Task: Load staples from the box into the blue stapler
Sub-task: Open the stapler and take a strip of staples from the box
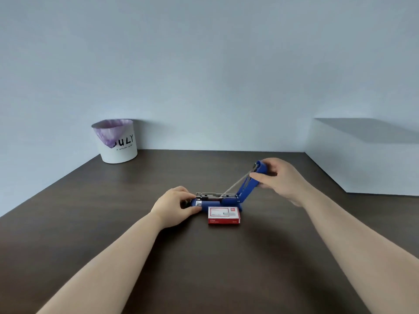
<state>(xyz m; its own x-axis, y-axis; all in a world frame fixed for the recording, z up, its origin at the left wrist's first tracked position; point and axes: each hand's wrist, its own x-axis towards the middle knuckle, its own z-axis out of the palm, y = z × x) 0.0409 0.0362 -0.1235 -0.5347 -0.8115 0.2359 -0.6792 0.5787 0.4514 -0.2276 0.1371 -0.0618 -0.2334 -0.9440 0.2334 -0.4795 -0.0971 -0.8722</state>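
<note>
From my feed, two bare forearms run up from the bottom edge, the left from about 7 o'clock and the right from about 4 o'clock, over a dark wood-grain table [95,223].

Nearest of the objects, just below centre, I see the staple box [224,215], red with a white label panel, lying flat and closed. It sits just in front of the stapler, close enough that I cannot tell whether they touch.

Directly behind it lies the blue stapler [213,203], base flat on the table and running 9 to 3 o'clock. Its metal staple channel [216,195] is exposed along the top. The left hand [174,206] is closed around the base's 9 o'clock end, fingers wrapped over the tip, pinning it down.

At the 3 o'clock end the blue top cover [250,181] is hinged up and tilted toward 1 o'clock, with a thin metal rod [235,183] slanting from its tip down to the channel. The right hand [280,177] pinches that raised cover near its upper end, thumb below and fingers above. The two hands are well apart.

Farther back, at 10 o'clock, a white bin [118,143] with a purple liner stands against the pale wall [204,64]. At 3 o'clock a white ledge [362,168] juts in.
</note>
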